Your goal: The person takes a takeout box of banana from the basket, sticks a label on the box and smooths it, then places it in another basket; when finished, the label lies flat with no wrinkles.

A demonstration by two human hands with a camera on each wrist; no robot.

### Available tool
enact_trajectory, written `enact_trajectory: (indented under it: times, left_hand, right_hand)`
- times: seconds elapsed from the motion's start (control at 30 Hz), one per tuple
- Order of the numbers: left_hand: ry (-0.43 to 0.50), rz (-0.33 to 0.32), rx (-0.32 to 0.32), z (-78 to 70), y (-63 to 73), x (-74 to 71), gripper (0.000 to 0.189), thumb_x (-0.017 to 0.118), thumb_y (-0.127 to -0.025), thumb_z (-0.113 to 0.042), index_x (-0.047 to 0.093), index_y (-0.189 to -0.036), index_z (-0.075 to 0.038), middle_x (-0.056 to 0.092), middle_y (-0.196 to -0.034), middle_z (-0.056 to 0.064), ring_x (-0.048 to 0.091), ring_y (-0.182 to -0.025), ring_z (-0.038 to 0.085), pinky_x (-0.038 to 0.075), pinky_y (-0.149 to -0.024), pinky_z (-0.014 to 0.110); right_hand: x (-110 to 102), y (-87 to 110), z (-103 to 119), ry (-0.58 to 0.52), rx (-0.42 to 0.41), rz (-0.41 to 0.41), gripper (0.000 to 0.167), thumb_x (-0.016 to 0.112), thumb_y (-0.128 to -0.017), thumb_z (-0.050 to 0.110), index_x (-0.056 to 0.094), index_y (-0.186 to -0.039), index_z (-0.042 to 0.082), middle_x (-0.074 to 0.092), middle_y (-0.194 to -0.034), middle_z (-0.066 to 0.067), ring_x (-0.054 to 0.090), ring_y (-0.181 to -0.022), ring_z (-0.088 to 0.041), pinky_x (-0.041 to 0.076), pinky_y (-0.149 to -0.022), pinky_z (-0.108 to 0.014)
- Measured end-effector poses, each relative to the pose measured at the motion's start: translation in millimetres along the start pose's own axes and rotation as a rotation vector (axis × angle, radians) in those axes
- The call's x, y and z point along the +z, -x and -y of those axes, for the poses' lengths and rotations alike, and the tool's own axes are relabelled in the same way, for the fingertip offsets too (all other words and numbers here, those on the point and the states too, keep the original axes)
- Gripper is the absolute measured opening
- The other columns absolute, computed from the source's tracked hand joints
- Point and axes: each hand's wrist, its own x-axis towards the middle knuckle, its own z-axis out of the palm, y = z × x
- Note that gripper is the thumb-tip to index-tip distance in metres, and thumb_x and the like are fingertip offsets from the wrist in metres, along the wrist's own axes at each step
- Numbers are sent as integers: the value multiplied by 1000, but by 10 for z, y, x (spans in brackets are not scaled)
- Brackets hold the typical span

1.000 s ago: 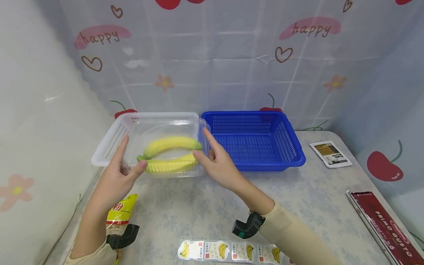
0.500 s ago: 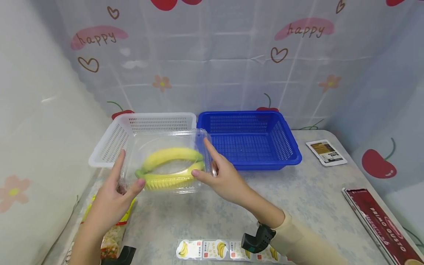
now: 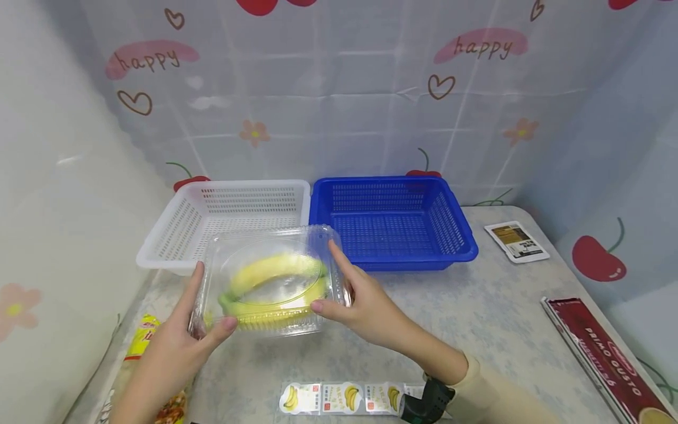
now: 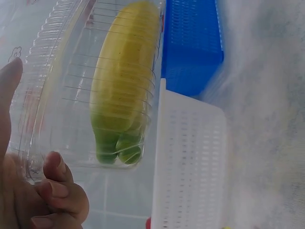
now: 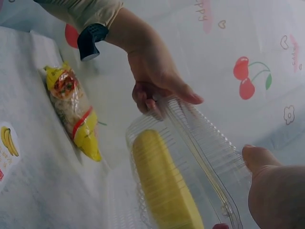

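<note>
- Left hand [image 3: 177,338] and right hand [image 3: 362,303], apart from each other, grip opposite ends of a clear plastic container [image 3: 218,265], thumbs at its near side
- The container is held above the table [image 3: 487,335], near the white basket [image 3: 254,201] and the blue basket [image 3: 392,227]
- Two bananas [image 3: 278,274] lie inside it
- A strip of banana stickers [image 3: 343,398] lies on the table, nearer the person

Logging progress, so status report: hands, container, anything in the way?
Left hand, right hand gripping clear container. Bananas inside, held off table. White basket, blue basket behind; no obstruction evident.
</note>
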Motion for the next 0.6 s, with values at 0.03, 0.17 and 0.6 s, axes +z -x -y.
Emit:
enact_trajectory:
  times: [0.03, 0.17, 0.6]
  left_hand:
    - [-4, 4, -1, 8, 11, 13, 100, 68, -89, -54, -10, -152, -53, 38, -63, 2, 36, -51, 9, 34, -45, 27]
    - [-16, 15, -16, 38, 56, 74, 102, 69, -88, -55, -10, -153, -51, 39, -61, 0, 38, -51, 10, 35, -45, 26]
    - [70, 109, -89, 143, 168, 269, 105, 74, -83, -56, -6, -152, -54, 50, -77, 4, 46, -58, 9, 40, -51, 26]
  right_hand:
    - [4, 17, -7, 7, 0, 5, 100, 74, -83, 56, 7, -156, 44, 36, -76, 0, 32, -61, -12, 36, -52, -25]
    - [34, 82, -42, 20, 9, 21, 103, 75, -82, 56, 6, -157, 43, 36, -76, 0, 33, -63, -11, 37, -54, -25]
    - [164, 302, -246, -26, 25, 28, 104, 74, -81, 57, 6, -158, 39, 29, -160, 6, 48, -129, -21, 43, -108, -47]
